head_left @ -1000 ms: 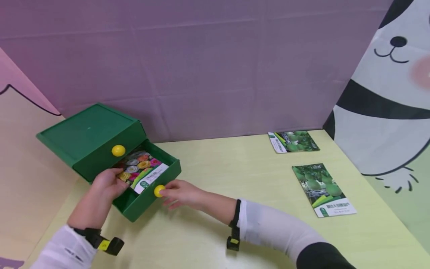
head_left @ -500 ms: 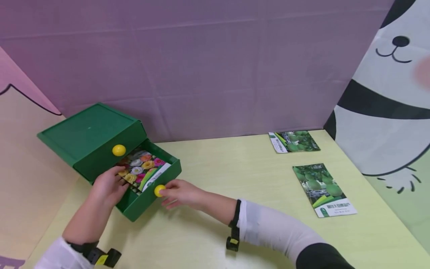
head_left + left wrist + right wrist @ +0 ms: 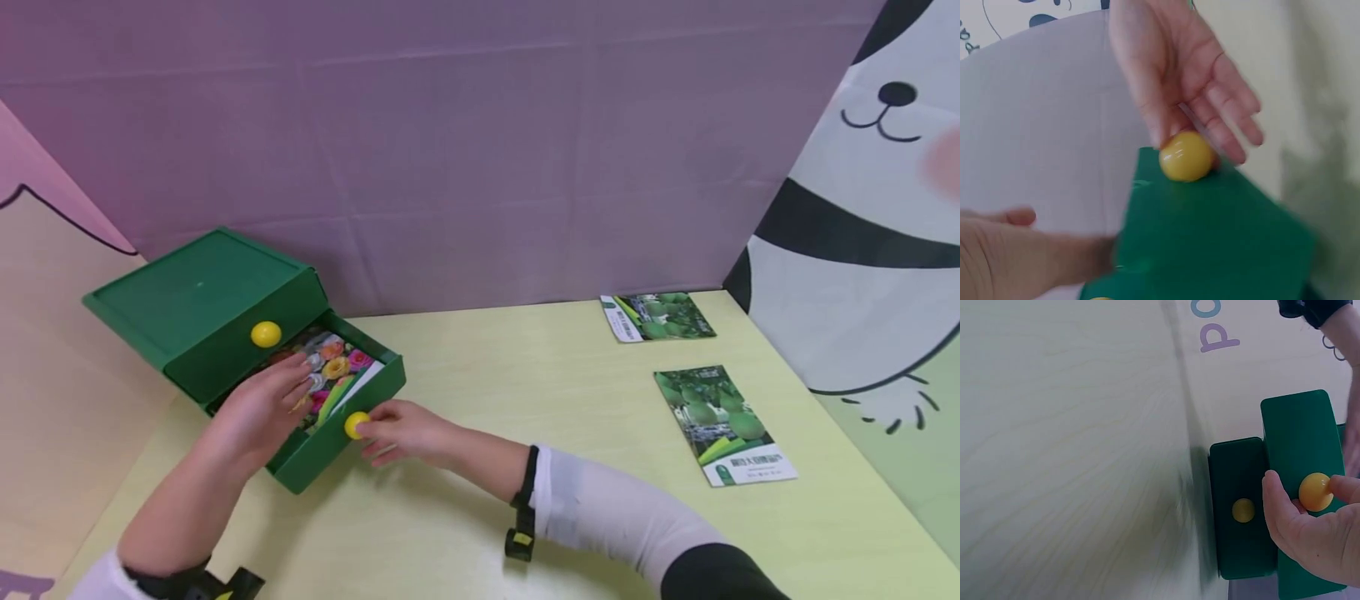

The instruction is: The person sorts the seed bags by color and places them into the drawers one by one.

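A green chest (image 3: pixel 198 292) with yellow round knobs stands at the left, one drawer (image 3: pixel 307 458) pulled out. Inside that drawer lies a flat seed packet (image 3: pixel 333 367) printed with colourful flowers, its white end by the drawer front. My left hand (image 3: pixel 258 408) is over the drawer, fingers extended and hiding part of the packet. At the drawer front, my right hand (image 3: pixel 412 433) pinches the yellow knob (image 3: pixel 1316 492) between thumb and fingers. Below it, the right wrist view shows another drawer (image 3: pixel 1241 550) pushed in, with its own knob.
Two flat packets with green fruit pictures lie at the table's right: one packet (image 3: pixel 723 425) nearer, another packet (image 3: pixel 660 317) by the back edge. A purple cloth wall (image 3: pixel 465 167) rises behind the table (image 3: pixel 510 375), and a panda-print panel (image 3: pixel 847 317) stands at the right.
The flower packet has settled deeper into the drawer, and my left hand has come off its edge and moved up and right above it. My right hand stays on the knob.
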A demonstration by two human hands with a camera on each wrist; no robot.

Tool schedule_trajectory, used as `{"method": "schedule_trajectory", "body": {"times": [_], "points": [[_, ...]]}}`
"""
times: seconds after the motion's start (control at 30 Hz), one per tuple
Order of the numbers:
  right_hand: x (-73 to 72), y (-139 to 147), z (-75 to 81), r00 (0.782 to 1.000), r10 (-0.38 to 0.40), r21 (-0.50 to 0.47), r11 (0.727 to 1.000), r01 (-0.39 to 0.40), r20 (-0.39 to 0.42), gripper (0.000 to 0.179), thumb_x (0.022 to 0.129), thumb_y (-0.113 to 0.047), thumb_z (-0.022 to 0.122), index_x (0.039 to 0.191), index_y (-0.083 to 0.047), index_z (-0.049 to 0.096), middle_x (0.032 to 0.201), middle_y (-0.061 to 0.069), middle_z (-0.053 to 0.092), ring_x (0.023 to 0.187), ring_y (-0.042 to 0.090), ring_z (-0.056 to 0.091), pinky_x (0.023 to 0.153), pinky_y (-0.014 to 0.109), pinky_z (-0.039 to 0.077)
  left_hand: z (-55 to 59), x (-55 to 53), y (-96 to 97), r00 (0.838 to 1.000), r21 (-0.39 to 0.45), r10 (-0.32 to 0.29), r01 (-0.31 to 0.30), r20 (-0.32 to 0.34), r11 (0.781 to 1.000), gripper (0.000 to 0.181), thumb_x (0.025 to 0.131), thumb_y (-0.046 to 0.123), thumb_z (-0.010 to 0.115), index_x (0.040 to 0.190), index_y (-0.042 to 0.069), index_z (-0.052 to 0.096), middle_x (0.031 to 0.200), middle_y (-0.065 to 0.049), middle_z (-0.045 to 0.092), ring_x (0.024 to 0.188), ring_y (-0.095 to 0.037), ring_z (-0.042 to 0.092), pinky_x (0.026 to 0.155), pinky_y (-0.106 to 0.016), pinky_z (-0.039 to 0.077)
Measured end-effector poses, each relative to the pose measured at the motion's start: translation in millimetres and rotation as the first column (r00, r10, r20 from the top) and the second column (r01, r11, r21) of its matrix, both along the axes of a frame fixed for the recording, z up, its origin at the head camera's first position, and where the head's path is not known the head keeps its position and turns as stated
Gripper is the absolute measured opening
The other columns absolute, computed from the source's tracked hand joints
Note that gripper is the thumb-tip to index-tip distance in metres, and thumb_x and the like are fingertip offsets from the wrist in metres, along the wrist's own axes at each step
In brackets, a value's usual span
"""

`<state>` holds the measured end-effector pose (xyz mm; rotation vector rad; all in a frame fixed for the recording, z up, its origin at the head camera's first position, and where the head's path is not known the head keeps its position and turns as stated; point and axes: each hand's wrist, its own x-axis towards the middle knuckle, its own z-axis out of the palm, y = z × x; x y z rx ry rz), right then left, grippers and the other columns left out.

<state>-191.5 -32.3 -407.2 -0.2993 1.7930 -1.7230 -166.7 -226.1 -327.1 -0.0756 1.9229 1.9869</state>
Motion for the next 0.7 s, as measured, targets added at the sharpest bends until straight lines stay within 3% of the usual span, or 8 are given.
{"method": "schedule_trajectory", "body": {"times": [0.1, 0.2, 0.27, 0.37, 0.43, 0.5, 0.6, 0.7], "points": [[-0.6, 1, -0.9, 1.000, 0.002, -0.006, 1.000, -0.002, -0.002, 0.033, 0.098, -0.013, 0.057, 0.120, 0.009, 0.051, 0.117, 0.028, 0.061, 0.104, 0.041, 0.065, 0.083, 0.041, 0.058, 11.8, 2.0, -2.3, 0.974, -0.128, -0.173, 0.155, -0.145, 0.980, 0.066, 0.107, 0.032, 0.032, 0.155, 0.004, -0.004, 0.163, -0.015, -0.003, 0.150, -0.032, 0.006, 0.121, -0.047, 0.013], [-0.5, 1, -2.0, 1.000, 0.001, -0.008, 1.000, -0.001, 0.000, 0.032, 0.097, -0.013, 0.058, 0.119, 0.009, 0.051, 0.116, 0.028, 0.062, 0.104, 0.041, 0.065, 0.082, 0.041, 0.059, 25.5, -1.5, -14.0, 0.907, -0.280, -0.308, 0.228, -0.287, 0.933, 0.061, 0.107, 0.032, 0.033, 0.156, 0.005, 0.007, 0.161, -0.016, 0.016, 0.146, -0.012, 0.027, 0.115, -0.026, 0.031], [-0.1, 1, -1.5, 1.000, 0.001, -0.008, 1.000, -0.001, 0.000, 0.031, 0.097, -0.013, 0.058, 0.119, 0.009, 0.051, 0.116, 0.027, 0.062, 0.105, 0.041, 0.065, 0.083, 0.041, 0.058, 35.8, -5.2, -24.0, 0.853, -0.415, -0.359, 0.190, -0.378, 0.890, 0.055, 0.107, 0.030, 0.033, 0.156, 0.010, 0.017, 0.158, -0.015, 0.027, 0.139, -0.004, 0.036, 0.102, -0.009, 0.037], [0.4, 1, -0.9, 1.000, 0.000, -0.007, 1.000, 0.000, -0.001, 0.032, 0.097, -0.013, 0.058, 0.120, 0.008, 0.051, 0.116, 0.026, 0.062, 0.105, 0.041, 0.065, 0.082, 0.042, 0.058, 52.4, -12.2, -38.7, 0.791, -0.597, -0.389, 0.039, -0.472, 0.802, 0.051, 0.107, 0.029, 0.034, 0.155, 0.019, 0.023, 0.158, -0.014, 0.028, 0.143, -0.022, 0.033, 0.113, -0.034, 0.036], [1.1, 1, 0.0, 1.000, -0.001, -0.007, 1.000, 0.001, -0.003, 0.032, 0.098, -0.013, 0.057, 0.121, 0.008, 0.051, 0.116, 0.026, 0.062, 0.105, 0.040, 0.065, 0.082, 0.042, 0.059, 61.5, -18.6, -49.0, 0.778, -0.685, -0.381, -0.084, -0.499, 0.724, 0.051, 0.106, 0.031, 0.035, 0.155, 0.026, 0.022, 0.161, -0.013, 0.021, 0.146, -0.039, 0.020, 0.115, -0.058, 0.024], [1.4, 2, 0.6, 1.000, -0.002, -0.007, 1.000, 0.002, -0.002, 0.033, 0.098, -0.014, 0.058, 0.121, 0.008, 0.051, 0.117, 0.025, 0.062, 0.105, 0.039, 0.065, 0.081, 0.042, 0.059, 66.2, -27.8, -60.7, 0.774, -0.725, -0.368, -0.164, -0.515, 0.669, 0.052, 0.106, 0.032, 0.034, 0.156, 0.028, 0.019, 0.163, -0.012, 0.011, 0.147, -0.045, 0.006, 0.105, -0.077, 0.009], [2.0, 1, 0.8, 1.000, -0.008, -0.007, 1.000, 0.008, -0.002, 0.032, 0.097, -0.014, 0.058, 0.121, 0.007, 0.051, 0.116, 0.025, 0.062, 0.104, 0.039, 0.065, 0.079, 0.042, 0.059, 65.3, -46.3, -78.7, 0.767, -0.769, -0.381, -0.219, -0.516, 0.601, 0.053, 0.107, 0.031, 0.031, 0.157, 0.024, 0.014, 0.164, -0.011, 0.000, 0.148, -0.038, -0.011, 0.109, -0.073, -0.005], [2.4, 0, 0.4, 1.000, -0.015, -0.007, 1.000, 0.015, -0.004, 0.032, 0.097, -0.014, 0.058, 0.120, 0.007, 0.052, 0.115, 0.025, 0.063, 0.104, 0.040, 0.065, 0.078, 0.042, 0.059, 61.3, -64.1, -94.8, 0.766, -0.811, -0.420, -0.218, -0.487, 0.543, 0.055, 0.107, 0.030, 0.029, 0.157, 0.014, 0.011, 0.162, -0.019, -0.006, 0.144, -0.044, -0.020, 0.107, -0.073, -0.011]]}}
